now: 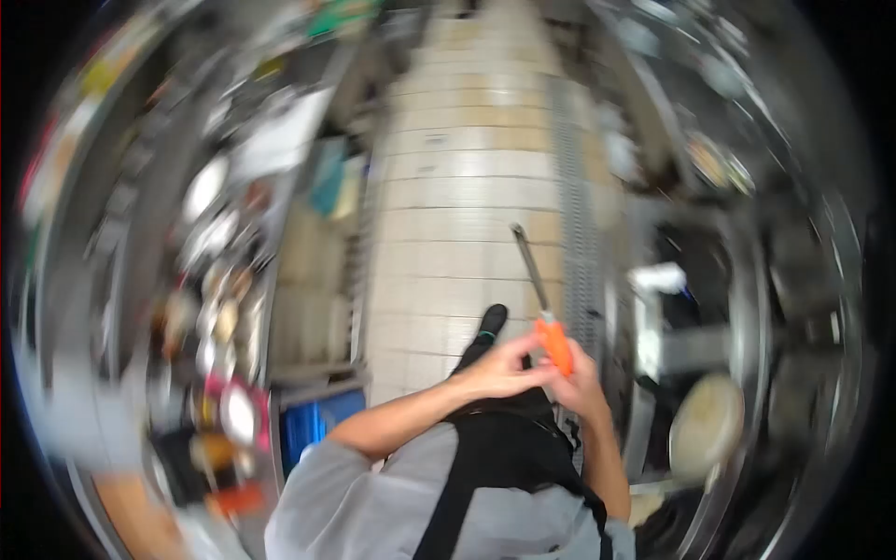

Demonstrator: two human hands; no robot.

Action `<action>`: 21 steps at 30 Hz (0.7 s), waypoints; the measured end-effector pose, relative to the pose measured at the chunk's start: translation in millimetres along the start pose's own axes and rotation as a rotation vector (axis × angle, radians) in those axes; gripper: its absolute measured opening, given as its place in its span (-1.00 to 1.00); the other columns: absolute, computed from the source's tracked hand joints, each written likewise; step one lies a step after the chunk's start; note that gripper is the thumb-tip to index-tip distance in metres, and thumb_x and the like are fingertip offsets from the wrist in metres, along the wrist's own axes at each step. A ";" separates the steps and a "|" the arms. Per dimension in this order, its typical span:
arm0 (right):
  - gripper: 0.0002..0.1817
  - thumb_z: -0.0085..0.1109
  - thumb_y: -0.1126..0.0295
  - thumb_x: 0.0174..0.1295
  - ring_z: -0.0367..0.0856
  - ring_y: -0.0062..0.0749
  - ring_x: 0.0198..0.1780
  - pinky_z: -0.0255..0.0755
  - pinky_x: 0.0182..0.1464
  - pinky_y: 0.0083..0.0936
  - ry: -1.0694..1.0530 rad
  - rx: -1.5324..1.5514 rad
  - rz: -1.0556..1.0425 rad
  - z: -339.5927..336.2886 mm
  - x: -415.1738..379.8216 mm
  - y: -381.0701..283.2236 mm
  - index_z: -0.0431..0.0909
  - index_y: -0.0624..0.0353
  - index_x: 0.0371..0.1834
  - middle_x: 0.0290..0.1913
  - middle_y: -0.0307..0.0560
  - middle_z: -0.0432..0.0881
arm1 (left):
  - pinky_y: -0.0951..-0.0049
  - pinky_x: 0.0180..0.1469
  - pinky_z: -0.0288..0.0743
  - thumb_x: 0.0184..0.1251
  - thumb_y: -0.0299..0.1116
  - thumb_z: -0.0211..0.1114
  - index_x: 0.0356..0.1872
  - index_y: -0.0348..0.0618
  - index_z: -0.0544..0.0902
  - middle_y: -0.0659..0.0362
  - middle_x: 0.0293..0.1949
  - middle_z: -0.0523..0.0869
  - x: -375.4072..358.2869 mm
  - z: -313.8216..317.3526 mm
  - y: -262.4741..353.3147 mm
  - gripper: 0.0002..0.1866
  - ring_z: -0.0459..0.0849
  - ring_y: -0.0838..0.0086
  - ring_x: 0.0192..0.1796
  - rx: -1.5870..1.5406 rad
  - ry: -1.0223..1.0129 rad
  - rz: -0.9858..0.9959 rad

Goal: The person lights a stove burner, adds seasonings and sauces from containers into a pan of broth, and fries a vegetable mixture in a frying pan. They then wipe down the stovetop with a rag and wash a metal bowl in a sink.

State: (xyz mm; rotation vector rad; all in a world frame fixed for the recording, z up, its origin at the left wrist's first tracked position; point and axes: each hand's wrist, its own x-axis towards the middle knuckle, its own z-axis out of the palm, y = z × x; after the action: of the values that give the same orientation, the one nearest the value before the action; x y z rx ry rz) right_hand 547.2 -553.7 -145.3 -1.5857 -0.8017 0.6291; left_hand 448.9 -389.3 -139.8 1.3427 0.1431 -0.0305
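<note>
A: Nearest stuff first?
B: Grey shirt (322, 495) and black apron (485, 457) on the wearer. Near left, blue container (327, 425), low, with a white oval dish (240, 413) farther left. Near right, a round pale dish (707, 427). Too smeared to say what's in either dish.
A: Left hand (509, 371)?
B: Partly closed, fingers bent, thumb side and fingertips up against the orange handle (554, 347) from the left. Can't tell if it's gripping or only steadying.
A: Right hand (581, 381)?
B: Closed around the same handle from the right, fingers curled.
A: So where's the tool?
B: Middle of the scene, in front of the apron. Handle between the two hands, metal shaft (531, 269) tilted away, far end leaning slightly left. Tip is above the floor, too blurred to identify.
A: Around it?
B: Black shoe (494, 320) just left of the shaft, on a pale tiled floor (448, 215). Right of the tool, a long floor grate (567, 159) runs near to far. Right of that, a white item (658, 278).
A: Far?
B: Teal item (327, 177) left of the aisle, white flat panel (280, 140) left of it, green patch (341, 14) at far left. All blurred.
</note>
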 end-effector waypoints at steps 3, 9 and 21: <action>-0.58 0.13 0.60 0.31 0.67 -0.49 -0.05 0.58 -0.07 -0.52 -0.126 0.110 -0.072 29.4 -3.2 -24.8 0.49 0.28 0.25 -0.08 -0.14 0.66 | 0.45 0.35 0.39 0.46 -0.41 0.33 0.39 -0.27 0.47 0.15 0.27 0.58 -40.0 8.4 7.6 -0.48 0.49 0.50 0.32 0.008 0.076 0.071; -0.49 0.17 0.60 0.36 0.64 -0.45 -0.10 0.64 -0.15 -0.53 -0.254 0.246 0.137 92.8 -25.8 -32.0 0.32 0.31 0.37 0.00 -0.05 0.55 | 0.47 -0.01 0.64 0.59 -0.31 0.17 0.55 -0.11 0.18 0.11 0.06 0.67 -103.5 -26.4 60.9 -0.39 0.71 0.51 0.00 -0.368 0.426 0.368; -0.64 0.24 0.31 0.42 0.54 -0.62 -0.39 0.48 -0.48 -0.67 -0.008 0.242 0.494 150.3 10.3 63.4 0.48 0.11 0.22 -0.22 -0.26 0.57 | 0.15 -0.21 0.64 0.37 -0.42 0.27 0.14 -0.13 0.50 -0.07 -0.17 0.74 -517.9 -269.9 256.1 -0.65 0.78 0.09 -0.28 1.468 2.250 0.194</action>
State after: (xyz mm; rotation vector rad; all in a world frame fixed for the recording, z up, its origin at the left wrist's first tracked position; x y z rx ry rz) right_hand 447.1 -457.8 -232.0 -1.5611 -0.3165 1.0448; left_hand -60.7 -100.0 111.8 2.0743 2.1845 1.9055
